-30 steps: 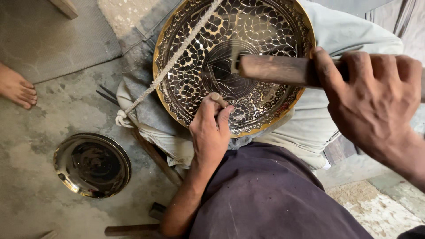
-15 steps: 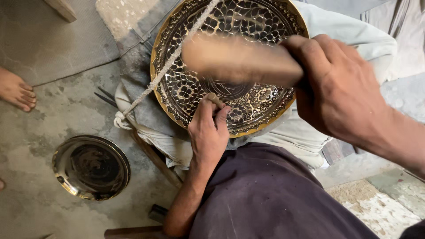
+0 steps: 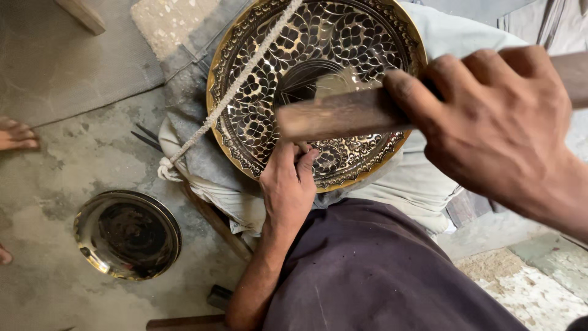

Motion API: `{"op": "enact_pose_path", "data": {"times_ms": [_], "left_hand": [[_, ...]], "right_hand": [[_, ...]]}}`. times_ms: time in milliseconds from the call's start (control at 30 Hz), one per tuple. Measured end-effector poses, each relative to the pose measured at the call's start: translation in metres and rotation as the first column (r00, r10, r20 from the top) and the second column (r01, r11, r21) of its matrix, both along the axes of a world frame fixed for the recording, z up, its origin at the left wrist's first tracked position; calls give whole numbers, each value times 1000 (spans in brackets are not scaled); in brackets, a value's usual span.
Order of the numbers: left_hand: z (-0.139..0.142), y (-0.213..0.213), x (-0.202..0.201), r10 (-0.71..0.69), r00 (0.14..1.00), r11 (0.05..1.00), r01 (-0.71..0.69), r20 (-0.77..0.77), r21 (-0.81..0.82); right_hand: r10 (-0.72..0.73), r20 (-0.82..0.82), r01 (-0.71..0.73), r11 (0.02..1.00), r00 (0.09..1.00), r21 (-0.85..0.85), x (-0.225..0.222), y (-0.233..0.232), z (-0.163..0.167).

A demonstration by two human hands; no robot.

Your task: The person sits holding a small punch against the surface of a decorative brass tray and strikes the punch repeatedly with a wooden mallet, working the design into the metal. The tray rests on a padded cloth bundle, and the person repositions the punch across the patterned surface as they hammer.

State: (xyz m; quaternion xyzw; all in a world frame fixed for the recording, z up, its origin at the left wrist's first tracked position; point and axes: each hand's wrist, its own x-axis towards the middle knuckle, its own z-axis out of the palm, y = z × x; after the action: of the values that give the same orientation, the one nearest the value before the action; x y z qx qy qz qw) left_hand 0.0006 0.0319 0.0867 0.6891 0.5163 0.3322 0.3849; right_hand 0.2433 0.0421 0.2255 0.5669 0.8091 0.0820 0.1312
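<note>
A large round brass plate (image 3: pixel 318 92), its face covered in dense pierced-looking leaf and scale pattern with a bright gold rim, lies tilted on grey and pale cloth padding (image 3: pixel 422 184) over the person's lap. A twisted white cord (image 3: pixel 233 86) runs diagonally across the plate's left part to a knot at the cloth's left edge. The left hand (image 3: pixel 288 184) rests on the plate's near rim, fingers pinched around a small tool whose tip is hidden. The right hand (image 3: pixel 490 122) is clenched around a wooden-handled hammer (image 3: pixel 343 113), blurred, above the plate's centre. On the concrete floor (image 3: pixel 61 178) to the left sits a smaller plain shallow metal dish (image 3: pixel 127 235), holding nothing visible. A bare foot (image 3: pixel 15 135) shows at the left edge.
</note>
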Motion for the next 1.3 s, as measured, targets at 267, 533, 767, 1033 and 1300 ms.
{"op": "enact_pose_path", "data": {"times_ms": [267, 533, 767, 1033, 1300], "left_hand": [[1, 0, -1, -11, 1000, 1000, 11, 1, -4], [2, 2, -2, -29, 1000, 1000, 29, 8, -13], [4, 2, -4, -43, 999, 999, 43, -1, -28], [5, 3, -3, -55, 998, 998, 55, 10, -26], [3, 4, -5, -72, 997, 996, 69, -37, -55]], "right_hand": [[-150, -234, 131, 987, 960, -96, -3, 4, 4], [-176, -160, 162, 982, 971, -100, -4, 1, -2], [-170, -208, 150, 983, 963, -107, -3, -1, -1], [-231, -288, 178, 964, 929, -197, -10, 6, 7], [-247, -140, 213, 951, 959, -222, -10, -5, 8]]}}
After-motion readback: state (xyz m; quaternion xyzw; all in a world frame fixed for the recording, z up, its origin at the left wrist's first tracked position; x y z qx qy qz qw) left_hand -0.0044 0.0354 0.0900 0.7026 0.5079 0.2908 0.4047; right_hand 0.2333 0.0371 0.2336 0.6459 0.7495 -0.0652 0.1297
